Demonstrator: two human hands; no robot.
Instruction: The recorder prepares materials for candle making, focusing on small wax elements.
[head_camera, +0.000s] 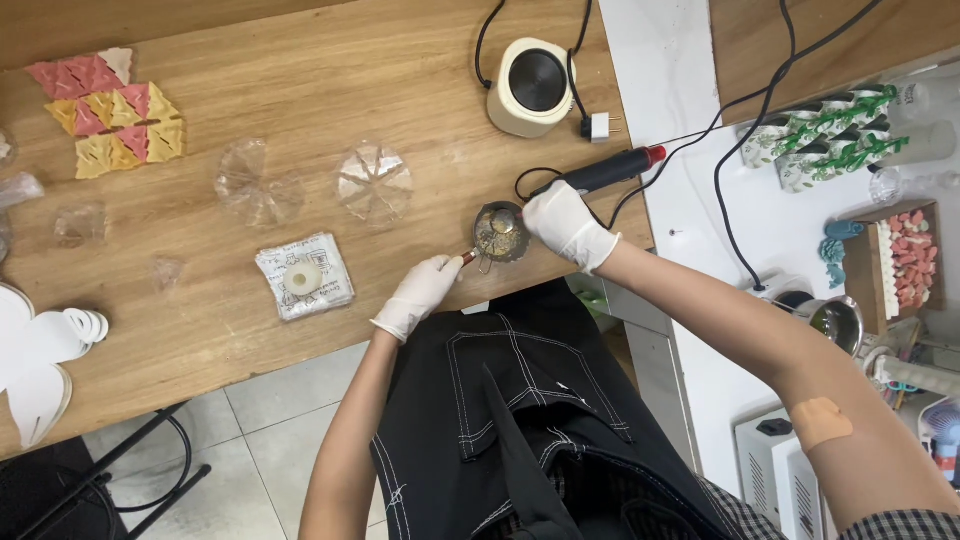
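- At the near edge of the grainy wooden table (330, 70), my white-gloved left hand (420, 292) pinches the handle of a small round metal spoon-pan of glittery gold bits (500, 232).
- My gloved right hand (565, 222) curls closed against the pan's far rim, just beside a black-and-red pen-shaped tool (610, 170).
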